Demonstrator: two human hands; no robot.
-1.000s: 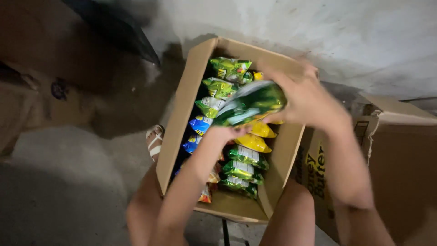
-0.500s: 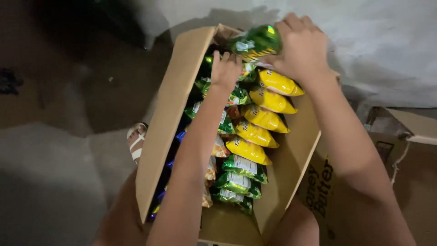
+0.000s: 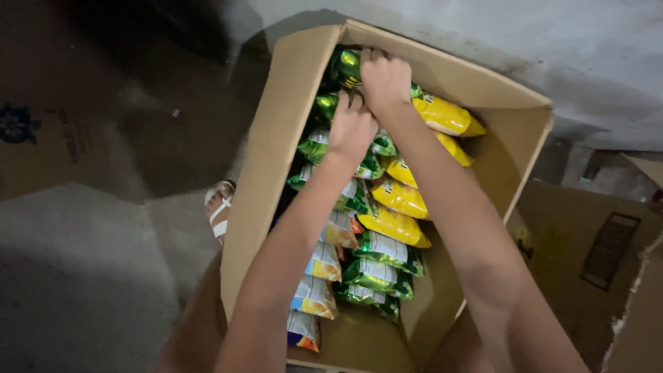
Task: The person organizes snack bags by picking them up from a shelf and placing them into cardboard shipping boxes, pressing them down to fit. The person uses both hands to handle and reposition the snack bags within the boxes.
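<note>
A green snack bag (image 3: 347,69) is pressed into the far end of the open cardboard box (image 3: 266,179), at the head of the left row of packed bags. The right hand (image 3: 385,77) is laid over it with fingers curled down onto its top; whether they close fully round the bag cannot be told, since the palm hides it. The left hand (image 3: 351,126) is set just behind, fingers bent and resting on the next green bags (image 3: 324,148) in the row. Beside them a row of yellow bags (image 3: 397,200) is seen.

The bag is judged light, puffed with air and soft, its foil skin slippery and its contents easily crushed. It is best taken at the crimped ends or cradled broadly, not squeezed in the middle.

Half a second earlier the bag was held up above the box's far rim in the right hand; it has since been brought down inside, and the left hand has followed it
</note>
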